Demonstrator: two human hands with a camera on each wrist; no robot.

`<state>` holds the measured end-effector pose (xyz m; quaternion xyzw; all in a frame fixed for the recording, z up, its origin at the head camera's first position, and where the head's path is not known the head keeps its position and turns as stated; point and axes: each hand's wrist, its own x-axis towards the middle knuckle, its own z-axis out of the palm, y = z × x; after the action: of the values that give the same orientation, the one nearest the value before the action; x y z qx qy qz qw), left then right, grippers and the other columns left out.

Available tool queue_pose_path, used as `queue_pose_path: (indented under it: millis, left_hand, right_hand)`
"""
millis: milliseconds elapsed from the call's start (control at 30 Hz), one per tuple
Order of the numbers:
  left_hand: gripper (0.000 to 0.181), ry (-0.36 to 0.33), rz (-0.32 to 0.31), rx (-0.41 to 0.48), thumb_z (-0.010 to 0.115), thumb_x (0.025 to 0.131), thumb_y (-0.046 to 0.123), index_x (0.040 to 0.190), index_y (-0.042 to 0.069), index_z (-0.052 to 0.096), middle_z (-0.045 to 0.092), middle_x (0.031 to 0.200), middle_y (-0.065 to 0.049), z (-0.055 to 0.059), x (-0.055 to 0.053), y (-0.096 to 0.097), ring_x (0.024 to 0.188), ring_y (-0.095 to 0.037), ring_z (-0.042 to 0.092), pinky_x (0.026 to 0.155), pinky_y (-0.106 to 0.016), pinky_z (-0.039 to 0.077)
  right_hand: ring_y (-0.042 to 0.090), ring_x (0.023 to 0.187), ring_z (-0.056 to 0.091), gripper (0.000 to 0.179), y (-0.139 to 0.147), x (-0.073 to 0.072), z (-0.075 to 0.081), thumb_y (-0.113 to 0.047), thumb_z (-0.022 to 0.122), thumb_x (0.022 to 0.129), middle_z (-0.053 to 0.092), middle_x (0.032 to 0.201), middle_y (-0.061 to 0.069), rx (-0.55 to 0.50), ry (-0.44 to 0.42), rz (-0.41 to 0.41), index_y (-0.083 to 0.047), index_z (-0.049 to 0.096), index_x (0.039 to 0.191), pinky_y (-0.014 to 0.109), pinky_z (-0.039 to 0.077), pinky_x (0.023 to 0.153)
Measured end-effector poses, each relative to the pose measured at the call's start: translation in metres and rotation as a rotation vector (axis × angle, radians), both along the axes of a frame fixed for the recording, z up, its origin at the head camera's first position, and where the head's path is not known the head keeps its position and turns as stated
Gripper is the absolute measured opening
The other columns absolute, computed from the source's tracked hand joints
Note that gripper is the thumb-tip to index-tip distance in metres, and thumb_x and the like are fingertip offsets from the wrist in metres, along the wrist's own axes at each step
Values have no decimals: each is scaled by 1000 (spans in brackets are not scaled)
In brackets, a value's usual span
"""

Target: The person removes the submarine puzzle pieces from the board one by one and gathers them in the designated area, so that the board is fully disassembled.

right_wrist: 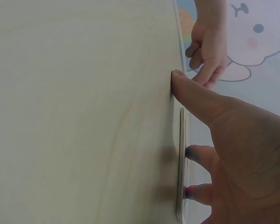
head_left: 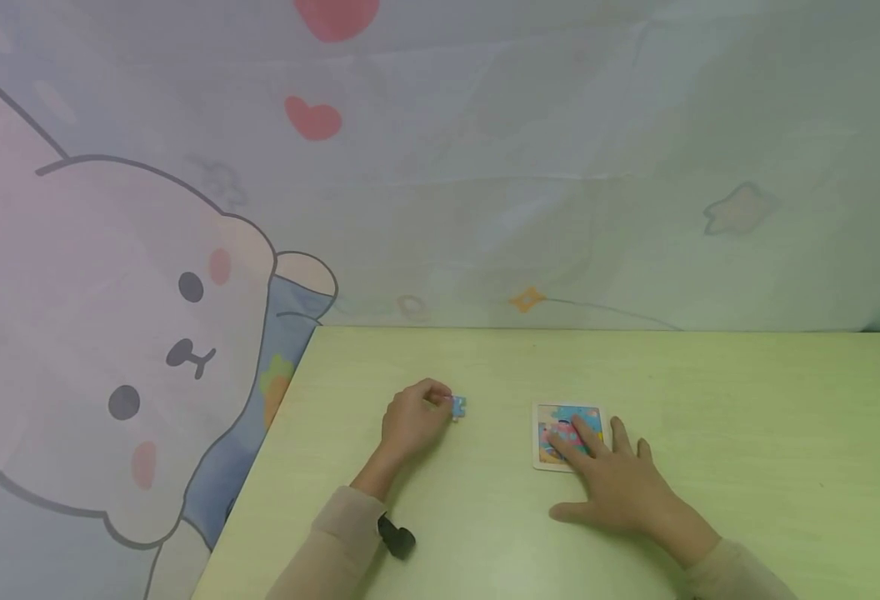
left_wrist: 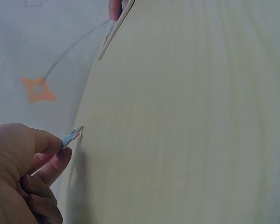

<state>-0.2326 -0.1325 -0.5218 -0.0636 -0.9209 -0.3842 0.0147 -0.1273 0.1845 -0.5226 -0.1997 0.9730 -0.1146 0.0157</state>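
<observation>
Between thumb and fingers, my left hand (head_left: pixel 414 419) pinches a blue jigsaw piece (head_left: pixel 458 407) at the left of the table. The left wrist view shows that puzzle piece (left_wrist: pixel 72 137) nearly edge-on at the fingertips, its tip close to the tabletop. Right of it lies a small square jigsaw puzzle (head_left: pixel 570 437) in a pale frame, its picture blue, pink and yellow. My right hand (head_left: pixel 620 487) is spread over the puzzle's right side, two fingertips resting on its face and the thumb out to the left. Part of the picture is hidden under those fingers.
The pale yellow-green table (head_left: pixel 770 433) runs up to a printed curtain (head_left: pixel 485 167) with a bear, hearts and stars. A small black object (head_left: pixel 397 537) is at the left sleeve's cuff.
</observation>
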Motion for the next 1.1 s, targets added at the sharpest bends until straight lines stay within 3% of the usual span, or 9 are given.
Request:
queue_pose_path:
  millis: [333, 700, 1100]
  left_hand:
    - [13, 9, 1, -26, 68, 97, 27, 105, 20, 76, 73, 95, 6, -5, -2, -1, 51, -11, 42, 46, -30, 35]
    - [18, 29, 3, -28, 67, 95, 25, 109, 18, 75, 73, 97, 5, -5, -1, 7, 45, -7, 33, 42, -24, 28]
    - [20, 71, -186, -29, 65, 97, 23, 113, 17, 76, 73, 99, 8, 7, 4, 49, 45, -3, 29, 41, -20, 24]
  right_hand:
    - [70, 136, 30, 97, -3, 0, 3, -82, 65, 79, 36, 164, 17, -10, -9, 5, -30, 44, 159, 85, 33, 92]
    - [70, 137, 30, 98, -1, 0, 3, -84, 63, 79, 35, 164, 17, -3, -26, -9, -31, 43, 159, 85, 32, 94]
    - [68, 139, 29, 100, 12, -1, -1, -82, 65, 80, 32, 165, 21, -15, -18, -39, -28, 40, 161, 86, 29, 95]
